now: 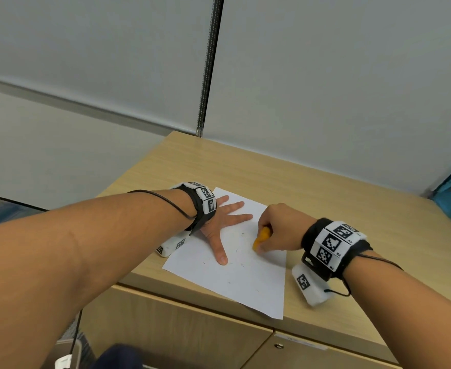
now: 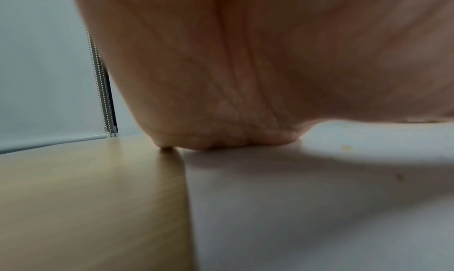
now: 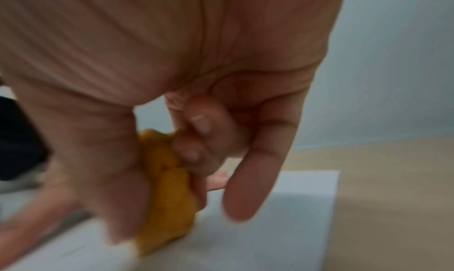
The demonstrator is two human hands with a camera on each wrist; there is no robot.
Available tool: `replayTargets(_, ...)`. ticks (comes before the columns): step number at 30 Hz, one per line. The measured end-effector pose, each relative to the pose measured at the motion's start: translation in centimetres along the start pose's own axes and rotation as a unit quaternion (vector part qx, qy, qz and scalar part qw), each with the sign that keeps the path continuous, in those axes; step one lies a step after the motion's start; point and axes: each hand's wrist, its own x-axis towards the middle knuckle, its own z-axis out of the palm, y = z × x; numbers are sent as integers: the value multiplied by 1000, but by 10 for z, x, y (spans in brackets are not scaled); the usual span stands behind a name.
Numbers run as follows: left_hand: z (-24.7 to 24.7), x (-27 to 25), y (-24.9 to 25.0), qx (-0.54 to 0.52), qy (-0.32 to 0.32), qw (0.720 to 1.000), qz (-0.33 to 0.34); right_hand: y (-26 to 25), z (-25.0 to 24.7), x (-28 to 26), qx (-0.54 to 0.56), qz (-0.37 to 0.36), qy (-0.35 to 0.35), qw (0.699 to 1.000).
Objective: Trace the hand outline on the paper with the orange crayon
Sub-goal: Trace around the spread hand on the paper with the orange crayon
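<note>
Nearest, the paper (image 1: 245, 267) lies on the tabletop (image 1: 325, 198), its near corner reaching the front edge above the cabinet doors (image 1: 181, 331). A few faint stray marks dot the sheet.

The right hand (image 1: 280, 227) sits over the paper's right part, its grip clamped on the crayon (image 1: 261, 237): in the right wrist view the thumb (image 3: 103, 168) presses one side of the orange stick and curled fingers (image 3: 194, 149) close on the other, while the little finger (image 3: 248, 187) hangs straighter, apart from it. The crayon juts out of the grip toward the left hand and down, its lower tip at or just above the sheet; contact cannot be told. Its upper end is buried in the fist.

The left hand (image 1: 224, 225) lies flat on the paper, palm down, fingers spread and straight, its grip apart and holding nothing. The thumb (image 1: 220, 251) points toward the near edge, and the crayon tip stands to the right of it, in the bare stretch between thumb and index finger, clear of both. In the left wrist view the heel of the palm (image 2: 233, 139) presses right at the paper's left edge.

Both wrists carry bands (image 1: 330, 243) with black-and-white markers. Beyond the tabletop hang grey blinds (image 1: 325, 75) with a bead chain (image 1: 208, 75).
</note>
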Motion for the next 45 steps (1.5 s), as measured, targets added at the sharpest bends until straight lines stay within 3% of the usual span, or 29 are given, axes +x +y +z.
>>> replayTargets(4, -4, -1, 0, -4, -7, 1000, 5, 16, -7, 11, 4, 70, 59, 996)
replayTargets(9, 0, -1, 0, -4, 3, 1000, 4, -1, 0, -1, 24, 9, -16, 1000)
replayTargets(13, 0, 1, -2, -12, 0, 1000, 13, 15, -7, 10, 4, 77, 57, 995)
replayTargets(18, 1, 1, -1, -7, -2, 1000, 3, 6, -2, 5, 46, 44, 4, 998)
replayTargets(22, 0, 1, -2, -13, -2, 1000, 13, 20, -9, 13, 59, 84, 50, 993)
replayTargets(29, 0, 2, -2, -17, 0, 1000, 10, 35, -5, 12, 109, 96, 64, 987)
replayTargets(45, 0, 1, -1, -12, 0, 1000, 8, 36, 0, 6, 95, 36, 71, 992)
